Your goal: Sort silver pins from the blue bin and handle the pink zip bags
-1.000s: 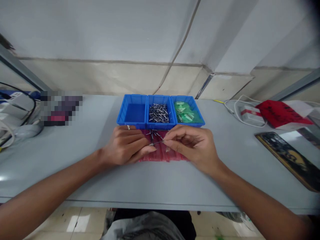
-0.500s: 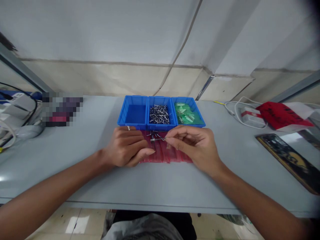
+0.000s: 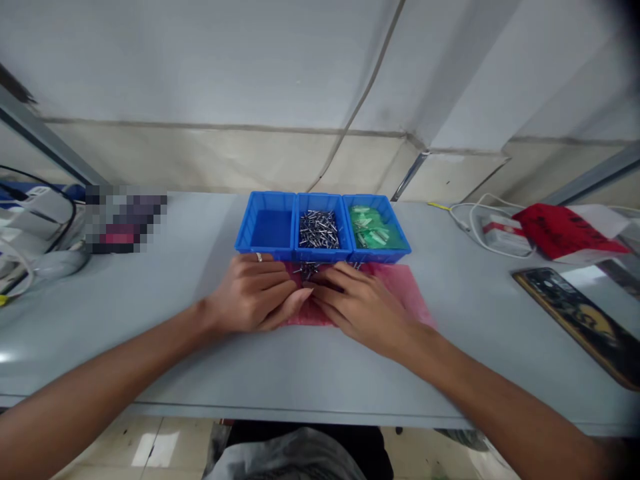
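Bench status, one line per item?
Left hand: resting on the bag, fingers together, ring on.
Right hand: lying on the bag, fingertips beside the left hand.
Pink plastic bag: flat on the bench, under both hands.
Loose metal pins: small heap on the bag.
Middle blue bin: holds many metal pins.
Right blue bin: holds green packets.

Bins: I read the blue plastic bins (image 3: 265, 196) as smooth moulded plastic with a slight sheen.
Pins: the metal pins (image 3: 318, 230) look bright and polished from here.
Packets: the green plastic packets (image 3: 373, 233) look thin and glossy.
Sheet: I see the pink plastic sheet (image 3: 400, 290) as translucent, creased film with a soft shine.
Tabletop: the grey tabletop (image 3: 150, 340) looks smooth and mostly matt.
Ring: the silver-coloured ring (image 3: 259, 257) looks like polished metal.
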A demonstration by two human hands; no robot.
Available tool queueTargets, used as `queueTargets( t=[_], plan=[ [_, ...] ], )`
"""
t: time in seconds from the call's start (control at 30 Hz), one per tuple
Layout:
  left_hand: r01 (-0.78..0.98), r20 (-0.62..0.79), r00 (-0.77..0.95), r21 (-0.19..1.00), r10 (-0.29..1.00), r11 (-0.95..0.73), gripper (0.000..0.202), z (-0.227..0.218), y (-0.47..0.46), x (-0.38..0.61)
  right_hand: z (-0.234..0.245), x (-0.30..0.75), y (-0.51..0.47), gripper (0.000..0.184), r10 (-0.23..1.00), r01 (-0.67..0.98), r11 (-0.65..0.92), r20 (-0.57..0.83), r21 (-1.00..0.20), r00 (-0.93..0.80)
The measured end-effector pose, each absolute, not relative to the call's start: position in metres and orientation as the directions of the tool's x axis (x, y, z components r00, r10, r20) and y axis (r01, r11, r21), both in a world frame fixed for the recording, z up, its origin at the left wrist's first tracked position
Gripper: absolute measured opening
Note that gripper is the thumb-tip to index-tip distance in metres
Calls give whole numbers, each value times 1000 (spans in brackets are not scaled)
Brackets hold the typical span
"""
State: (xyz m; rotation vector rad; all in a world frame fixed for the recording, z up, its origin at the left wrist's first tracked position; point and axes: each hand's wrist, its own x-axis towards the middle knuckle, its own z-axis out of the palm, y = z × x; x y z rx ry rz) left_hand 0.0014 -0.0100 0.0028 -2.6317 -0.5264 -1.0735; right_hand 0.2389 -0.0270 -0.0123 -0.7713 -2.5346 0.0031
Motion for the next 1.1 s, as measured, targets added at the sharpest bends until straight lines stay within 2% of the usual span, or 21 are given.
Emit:
queueTargets(
  t=[0.2,0.4,0.53,0.67,0.83,0.9,1.1],
  plan=[
    [418,714,665,-112,219,-902,34,2,-11,2,-15,241,-23,22,574,537,813,469,-227,-671],
    [411,719,664,-118,209,-904,35,1,-10,2,-18,240,-23,24,526,493,848,422,-196,-738],
    [407,699,682,-119,214,-906,33,3,-11,3,-18,240,-26,26,514,468,856,462,-221,-723],
    [410,704,678,-122,213,-904,31,3,-11,2,-14,241,-26,23,539,522,829,533,-200,-652],
    [421,690,689,-136,220,-897,35,1,-11,2,-17,242,-22,23,536,542,833,395,-107,-746],
    [426,692,688,-141,219,-894,36,2,-11,2,-19,243,-21,22,514,522,848,380,-91,-769],
    [410,704,680,-134,204,-902,33,2,-10,3,-20,241,-26,24,521,514,845,454,-151,-723]
  ],
)
